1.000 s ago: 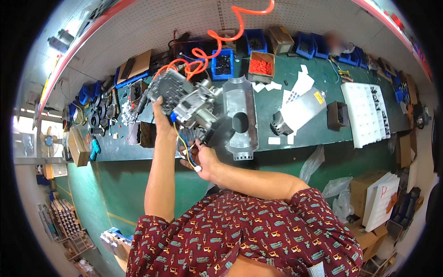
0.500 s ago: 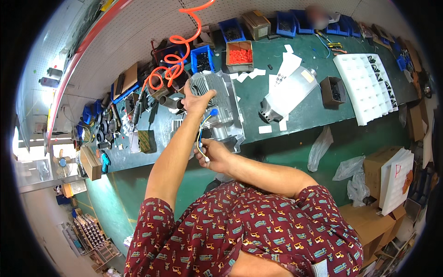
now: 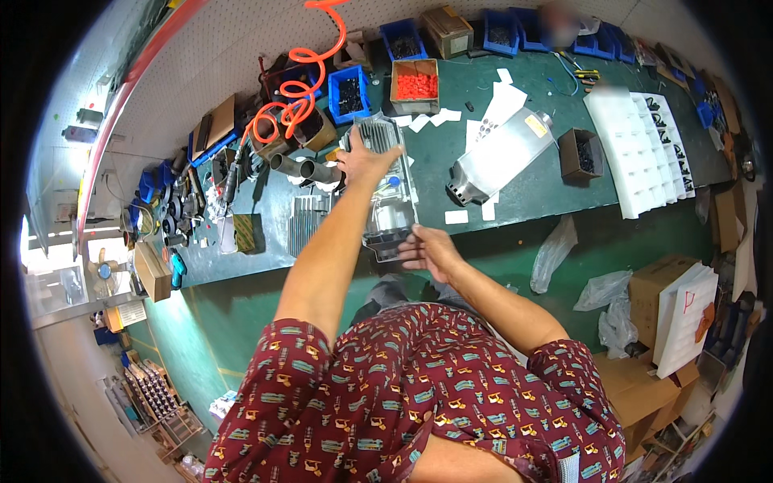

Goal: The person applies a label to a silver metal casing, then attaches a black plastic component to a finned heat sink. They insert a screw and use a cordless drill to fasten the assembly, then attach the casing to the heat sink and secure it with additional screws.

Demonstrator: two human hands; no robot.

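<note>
A grey finned metal casing [image 3: 390, 211] lies lengthwise before me near the bench's front edge. My left hand [image 3: 369, 165] spans its far part, thumb on the right side and fingers on the left. At the casing's near right corner, my right hand [image 3: 436, 253] has thumb and fingertips on the rim, the other fingers partly beneath it. A blue round piece [image 3: 393, 183] shows inside the casing, beside my left wrist. Left of my left forearm is another finned metal part [image 3: 306, 225], partly covered by the arm. Dark metal tubes [image 3: 316, 171] lie beside my left hand.
A silver metal housing [image 3: 503, 157] rests on white papers to the right. Behind stand a box of red parts [image 3: 415, 87] and blue bins [image 3: 349, 95]. A small dark box [image 3: 580, 157] and white foam tray [image 3: 632, 153] are farther right. An orange coiled hose [image 3: 304, 80] hangs overhead.
My right hand has let go of the wires and moved right to the casing's near corner. My left hand has spread across the casing, which has turned and shifted slightly.
</note>
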